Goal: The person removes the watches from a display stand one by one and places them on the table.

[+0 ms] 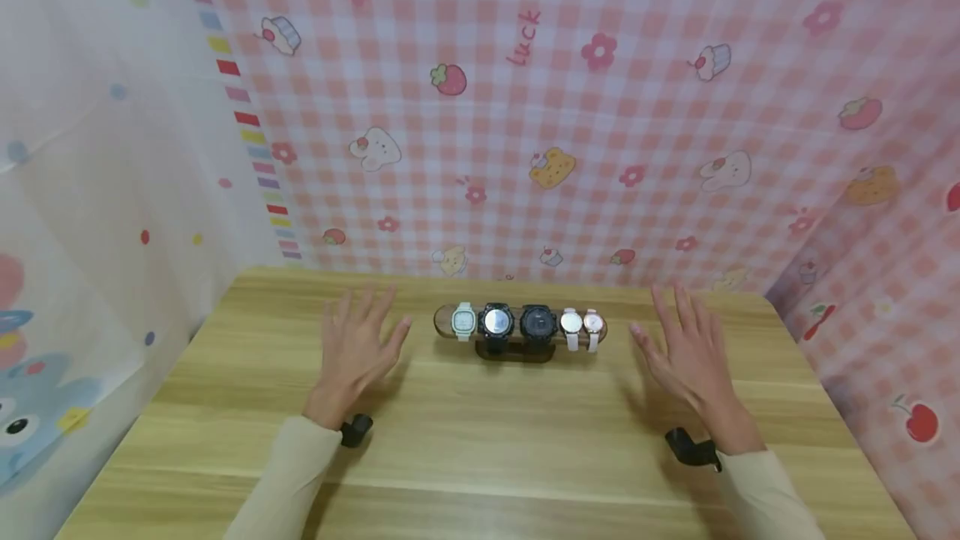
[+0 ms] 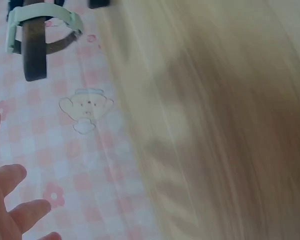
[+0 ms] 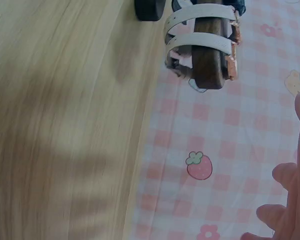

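I am holding my left hand and my right hand flat over the wooden counter, fingers spread and straight, each grip wide open and holding nothing. The watch stand is sitting between them near the counter's far edge, a dark bar on a dark foot, close in front of the pink checked backdrop. My left fingertips are pointing toward the bar's left end and my right fingertips toward its right end, each just beside it, apart from it.

Five watches are wrapping the bar in a row: a pale green square watch nearest my left hand, then a black watch with a silver face, an all-black watch, a white-strapped watch, and a pink-strapped watch nearest my right hand.
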A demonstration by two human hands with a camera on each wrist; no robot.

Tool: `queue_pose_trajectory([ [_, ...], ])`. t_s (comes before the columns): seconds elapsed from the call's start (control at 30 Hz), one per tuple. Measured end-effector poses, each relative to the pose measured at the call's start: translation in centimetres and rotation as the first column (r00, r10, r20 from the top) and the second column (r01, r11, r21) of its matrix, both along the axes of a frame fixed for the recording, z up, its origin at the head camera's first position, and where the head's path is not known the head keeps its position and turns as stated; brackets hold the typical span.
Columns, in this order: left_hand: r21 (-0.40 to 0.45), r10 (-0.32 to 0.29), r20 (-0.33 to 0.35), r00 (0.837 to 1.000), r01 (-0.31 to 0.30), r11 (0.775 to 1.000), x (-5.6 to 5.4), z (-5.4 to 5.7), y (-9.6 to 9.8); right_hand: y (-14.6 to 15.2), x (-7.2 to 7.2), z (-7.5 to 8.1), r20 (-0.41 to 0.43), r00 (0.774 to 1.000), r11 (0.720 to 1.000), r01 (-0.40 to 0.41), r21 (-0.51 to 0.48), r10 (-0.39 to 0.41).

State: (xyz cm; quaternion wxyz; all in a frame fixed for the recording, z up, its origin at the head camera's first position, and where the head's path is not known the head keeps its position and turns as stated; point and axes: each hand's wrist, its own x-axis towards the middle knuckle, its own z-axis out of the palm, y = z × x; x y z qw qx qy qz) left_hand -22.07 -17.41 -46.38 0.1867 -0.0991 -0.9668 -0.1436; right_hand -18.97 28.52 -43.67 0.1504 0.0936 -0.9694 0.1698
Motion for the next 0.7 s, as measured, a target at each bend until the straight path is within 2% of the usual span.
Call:
queue_pose_trajectory([
  [0.2, 0.164, -0.049, 0.042, 0.998, 0.042, 0.986, -0.4, 0.4, 1.3, -0.6, -0.4, 0.4, 0.037, 0.999, 0.987, -0.03, -0.157, 0.036],
  [0.33, 0.291, -0.093, 0.069, 0.993, 0.069, 0.954, -0.8, 0.7, 2.0, -0.9, -0.7, 0.8, 0.061, 0.997, 0.967, -0.03, -0.252, 0.047],
  [0.47, 0.423, -0.14, 0.094, 0.986, 0.087, 0.902, -1.1, 0.9, 2.8, -1.4, -1.0, 0.9, 0.073, 0.995, 0.935, -0.04, -0.351, 0.07],
  [0.57, 0.522, -0.18, 0.11, 0.978, 0.097, 0.847, -1.4, 0.9, 3.4, -1.8, -1.1, 0.8, 0.074, 0.993, 0.91, -0.059, -0.411, 0.097],
  [0.7, 0.603, -0.22, 0.14, 0.965, 0.093, 0.793, -1.8, 0.7, 4.3, -2.3, -1.5, 0.8, 0.076, 0.991, 0.893, -0.068, -0.446, 0.113],
])
